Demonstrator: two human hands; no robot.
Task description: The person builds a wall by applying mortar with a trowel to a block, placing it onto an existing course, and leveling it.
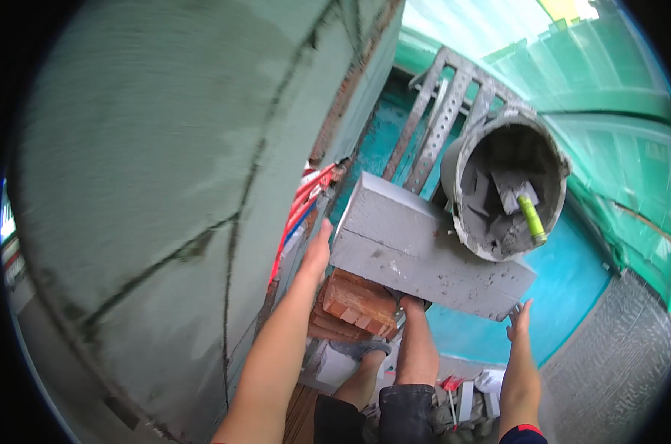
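Observation:
A long light-grey building block, with a line along its length, lies across the middle, above a stack of reddish bricks. My left hand is beside the block's left end, fingers stretched out and palm toward it. At the opposite end, by the lower right corner, my right hand has its fingers apart. I cannot tell whether either hand touches the block. Just beyond it stands a mortar-crusted bucket, overlapping its far edge. Inside the bucket rests a tool with a yellow-green handle, its grey-smeared blade partly in mortar.
A large grey-green wall with dark joint lines fills the left. Perforated metal rails lie behind the block, over a blue surface. Green netting hangs at the right. Below, rubble and a red-headed tool lie near my legs.

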